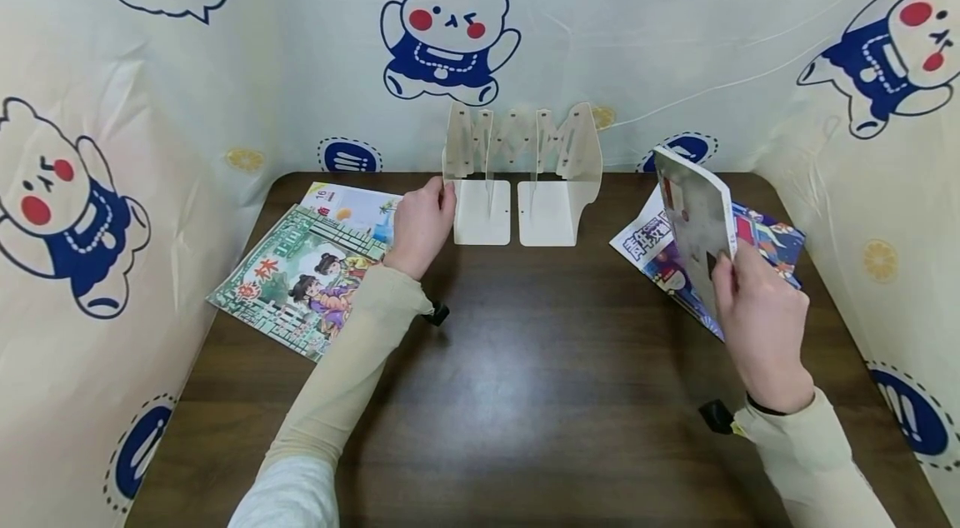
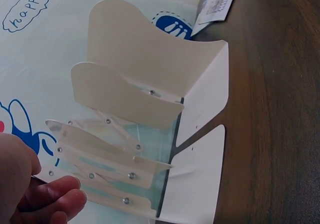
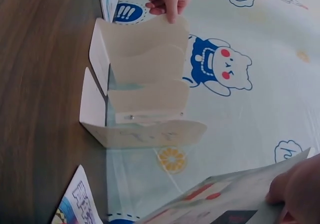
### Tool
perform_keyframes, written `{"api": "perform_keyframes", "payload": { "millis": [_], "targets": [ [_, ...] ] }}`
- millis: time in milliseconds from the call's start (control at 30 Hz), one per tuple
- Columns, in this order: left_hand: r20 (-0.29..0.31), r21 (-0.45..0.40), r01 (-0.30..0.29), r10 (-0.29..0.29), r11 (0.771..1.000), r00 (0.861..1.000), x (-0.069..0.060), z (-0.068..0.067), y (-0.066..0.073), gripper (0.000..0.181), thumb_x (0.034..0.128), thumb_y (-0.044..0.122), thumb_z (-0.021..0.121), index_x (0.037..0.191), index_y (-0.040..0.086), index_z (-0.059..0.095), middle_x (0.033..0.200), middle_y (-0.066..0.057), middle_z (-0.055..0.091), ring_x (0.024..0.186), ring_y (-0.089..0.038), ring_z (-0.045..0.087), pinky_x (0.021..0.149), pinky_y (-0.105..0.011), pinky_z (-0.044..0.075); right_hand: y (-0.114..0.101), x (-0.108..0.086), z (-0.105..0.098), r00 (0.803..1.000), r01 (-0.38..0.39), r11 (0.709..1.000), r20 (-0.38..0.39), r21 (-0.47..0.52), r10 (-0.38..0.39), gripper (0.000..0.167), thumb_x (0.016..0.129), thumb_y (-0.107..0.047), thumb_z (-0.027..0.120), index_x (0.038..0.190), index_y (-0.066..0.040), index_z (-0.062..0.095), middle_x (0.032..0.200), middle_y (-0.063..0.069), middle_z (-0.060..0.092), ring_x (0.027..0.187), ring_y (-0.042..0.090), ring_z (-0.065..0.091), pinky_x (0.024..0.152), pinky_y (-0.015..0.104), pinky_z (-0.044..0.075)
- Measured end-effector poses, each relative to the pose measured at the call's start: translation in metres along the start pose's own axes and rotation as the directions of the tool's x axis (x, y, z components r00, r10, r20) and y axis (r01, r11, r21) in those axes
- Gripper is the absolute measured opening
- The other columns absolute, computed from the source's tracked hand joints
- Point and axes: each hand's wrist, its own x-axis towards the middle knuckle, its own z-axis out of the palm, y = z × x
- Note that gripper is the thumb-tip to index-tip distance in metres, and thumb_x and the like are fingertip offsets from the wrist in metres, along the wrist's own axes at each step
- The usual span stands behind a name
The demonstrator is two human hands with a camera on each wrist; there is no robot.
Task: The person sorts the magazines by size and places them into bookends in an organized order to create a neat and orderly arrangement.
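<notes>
A cream folding bookend rack (image 1: 482,216) stands at the back middle of the table, its dividers upright. My left hand (image 1: 420,230) pinches the rack's left side panel; in the left wrist view the fingers (image 2: 62,196) curl at its edge. On the right, my right hand (image 1: 768,320) grips a thin book (image 1: 693,216) by its lower edge, tilted upright above the books lying there. The right wrist view shows that book (image 3: 215,199) beside the rack (image 3: 150,134), apart from it, with the thumb on its cover.
At the left of the table lie a green illustrated book (image 1: 300,278) and a light blue one (image 1: 352,207) partly under it. Overlapping purple-blue books (image 1: 667,266) lie at the right. A patterned cloth (image 1: 562,28) hangs behind the table and along both sides.
</notes>
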Motion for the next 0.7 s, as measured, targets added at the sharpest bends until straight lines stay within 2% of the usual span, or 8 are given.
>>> {"api": "perform_keyframes", "payload": {
  "millis": [67, 100, 167, 233, 300, 433, 700],
  "targets": [
    [0.001, 0.000, 0.002, -0.002, 1.000, 1.000, 0.000, 0.000, 0.000, 0.032, 0.1105, 0.026, 0.050, 0.096, 0.002, 0.066, 0.071, -0.012, 0.063, 0.063, -0.029, 0.059, 0.055, -0.038, 0.043, -0.002, -0.002, 0.000, 1.000, -0.002, 0.999, -0.019, 0.034, 0.002, 0.017, 0.101, -0.006, 0.063, 0.104, 0.010, 0.063, 0.100, 0.033, 0.072, 0.075, 0.052, 0.069, 0.052, 0.057, 0.052],
    [0.002, -0.001, 0.004, -0.004, 1.000, 1.000, 0.000, 0.000, 0.000, 0.033, 0.1105, 0.027, 0.050, 0.097, 0.002, 0.066, 0.071, -0.012, 0.063, 0.063, -0.029, 0.059, 0.055, -0.038, 0.043, -0.002, -0.003, 0.000, 0.999, 0.000, 0.999, -0.032, 0.050, 0.002, 0.016, 0.101, -0.006, 0.063, 0.103, 0.010, 0.063, 0.098, 0.032, 0.072, 0.073, 0.051, 0.069, 0.052, 0.050, 0.053],
    [0.007, 0.001, 0.007, -0.007, 1.000, 1.000, 0.000, -0.001, 0.000, 0.034, 0.1109, 0.028, 0.049, 0.098, 0.002, 0.066, 0.071, -0.012, 0.063, 0.063, -0.028, 0.059, 0.055, -0.038, 0.044, -0.004, -0.006, -0.001, 0.998, -0.002, 0.997, -0.055, 0.078, 0.007, 0.014, 0.100, -0.005, 0.064, 0.101, 0.009, 0.063, 0.095, 0.030, 0.072, 0.070, 0.048, 0.069, 0.057, 0.027, 0.052],
    [0.008, 0.002, 0.006, -0.006, 1.000, 1.000, 0.000, -0.001, 0.000, 0.033, 0.1107, 0.028, 0.049, 0.097, 0.002, 0.066, 0.071, -0.012, 0.062, 0.062, -0.028, 0.059, 0.055, -0.038, 0.043, -0.007, -0.008, -0.002, 0.997, -0.010, 0.994, -0.069, 0.106, 0.017, 0.013, 0.099, -0.004, 0.066, 0.099, 0.009, 0.063, 0.095, 0.029, 0.072, 0.069, 0.046, 0.068, 0.064, 0.008, 0.041],
    [0.003, 0.001, 0.001, -0.001, 1.000, 1.000, 0.000, 0.000, -0.001, 0.031, 0.1103, 0.026, 0.051, 0.096, 0.002, 0.066, 0.070, -0.012, 0.062, 0.062, -0.029, 0.059, 0.055, -0.038, 0.043, -0.010, -0.010, -0.003, 0.998, -0.020, 0.991, -0.064, 0.130, 0.028, 0.014, 0.098, -0.005, 0.066, 0.100, 0.008, 0.064, 0.097, 0.029, 0.073, 0.070, 0.045, 0.068, 0.073, -0.002, 0.029],
    [-0.010, 0.005, -0.015, 0.015, 1.000, 1.000, 0.000, 0.001, -0.001, 0.032, 0.1101, 0.024, 0.051, 0.090, 0.003, 0.063, 0.068, -0.012, 0.060, 0.061, -0.030, 0.058, 0.054, -0.039, 0.043, -0.016, -0.012, -0.006, 0.998, -0.027, 0.985, -0.049, 0.169, 0.036, 0.015, 0.098, -0.004, 0.067, 0.106, 0.008, 0.066, 0.107, 0.029, 0.073, 0.076, 0.047, 0.070, 0.076, -0.003, 0.028],
    [-0.011, 0.010, -0.023, 0.023, 1.000, 1.000, 0.001, 0.001, -0.001, 0.033, 0.1106, 0.025, 0.049, 0.089, 0.003, 0.063, 0.067, -0.011, 0.060, 0.060, -0.029, 0.058, 0.054, -0.039, 0.043, -0.032, -0.020, -0.017, 0.993, -0.028, 0.966, -0.100, 0.256, 0.055, 0.021, 0.093, 0.000, 0.071, 0.113, 0.007, 0.070, 0.111, 0.028, 0.074, 0.080, 0.050, 0.071, 0.076, -0.002, 0.033]
  ]
}}
